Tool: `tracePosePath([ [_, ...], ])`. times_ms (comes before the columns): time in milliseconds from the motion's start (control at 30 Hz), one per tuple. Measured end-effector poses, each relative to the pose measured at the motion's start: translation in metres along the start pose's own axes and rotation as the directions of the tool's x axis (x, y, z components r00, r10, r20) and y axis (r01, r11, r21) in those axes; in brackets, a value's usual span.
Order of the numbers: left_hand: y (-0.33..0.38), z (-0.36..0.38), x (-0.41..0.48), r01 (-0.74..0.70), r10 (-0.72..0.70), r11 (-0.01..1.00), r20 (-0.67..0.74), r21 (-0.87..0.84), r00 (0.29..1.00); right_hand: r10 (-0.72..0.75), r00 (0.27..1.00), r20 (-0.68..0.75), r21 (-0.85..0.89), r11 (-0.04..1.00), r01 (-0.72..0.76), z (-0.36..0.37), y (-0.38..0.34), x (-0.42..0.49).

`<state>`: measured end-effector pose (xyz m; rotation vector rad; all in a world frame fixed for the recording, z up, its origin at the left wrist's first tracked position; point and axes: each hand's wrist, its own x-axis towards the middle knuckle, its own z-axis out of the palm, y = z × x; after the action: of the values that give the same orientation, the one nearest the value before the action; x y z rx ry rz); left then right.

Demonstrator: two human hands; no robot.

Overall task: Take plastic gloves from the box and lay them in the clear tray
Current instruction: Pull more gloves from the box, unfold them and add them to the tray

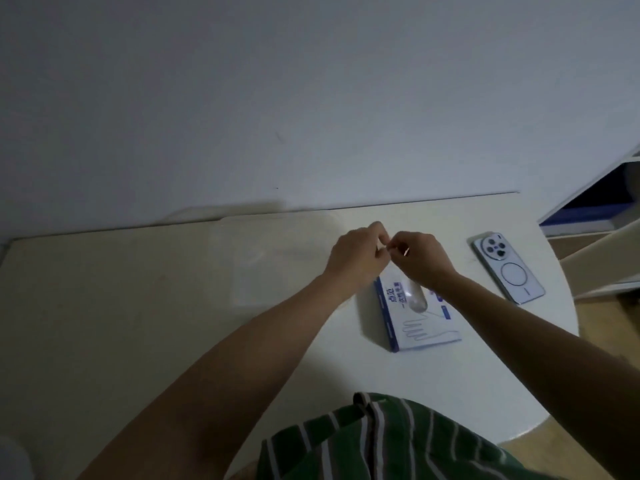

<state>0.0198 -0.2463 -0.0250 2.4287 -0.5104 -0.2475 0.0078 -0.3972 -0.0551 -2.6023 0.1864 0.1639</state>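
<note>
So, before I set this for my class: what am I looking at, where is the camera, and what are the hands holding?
There is no machine here: a person works with two bare hands. The single picture comes from a camera worn on the head, looking forward and down, so the arms reach in from the bottom. On the white table lie a blue and white glove box, a faint clear tray to its left near the wall, and a phone lying screen-down to its right. The left hand and right hand meet above the far end of the box. Their fingertips pinch something thin and see-through, probably a plastic glove, though it is too faint to be sure.
</note>
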Motion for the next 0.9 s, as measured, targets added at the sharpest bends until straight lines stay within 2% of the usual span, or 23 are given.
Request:
tracePosePath([
  [100,0.014,0.029,0.003,0.001,-0.007,1.000,0.180,0.031,0.984,0.088,0.993,0.082,-0.082,0.993,-0.081,0.004,0.033,-0.018],
  [200,0.012,0.057,0.002,0.051,-0.084,0.992,0.299,0.115,0.951,0.095,0.986,0.141,-0.182,0.981,-0.068,0.015,0.051,-0.029],
  [333,0.004,0.083,-0.003,0.117,-0.175,0.977,0.356,0.178,0.918,0.018,0.986,0.166,-0.307,0.951,0.035,0.031,0.057,-0.037],
  [433,0.005,0.091,-0.005,0.121,-0.188,0.970,0.333,0.212,0.924,0.055,0.985,0.161,-0.324,0.946,0.000,0.035,0.060,-0.035],
  [600,0.002,0.094,-0.004,0.117,-0.182,0.969,0.309,0.218,0.933,0.097,0.987,0.131,-0.124,0.989,-0.081,0.029,0.065,-0.029],
  [700,0.002,0.095,-0.003,0.122,-0.186,0.969,0.307,0.215,0.933,0.086,0.989,0.121,0.123,0.987,-0.101,0.020,0.071,-0.029],
  [800,0.003,0.094,0.000,0.137,-0.206,0.965,0.317,0.225,0.926,0.085,0.980,0.179,0.373,0.916,-0.148,0.008,0.079,-0.035],
  [900,0.004,0.093,0.003,0.160,-0.232,0.959,0.329,0.233,0.915,0.102,0.969,0.226,0.622,0.750,-0.224,0.000,0.081,-0.039],
])
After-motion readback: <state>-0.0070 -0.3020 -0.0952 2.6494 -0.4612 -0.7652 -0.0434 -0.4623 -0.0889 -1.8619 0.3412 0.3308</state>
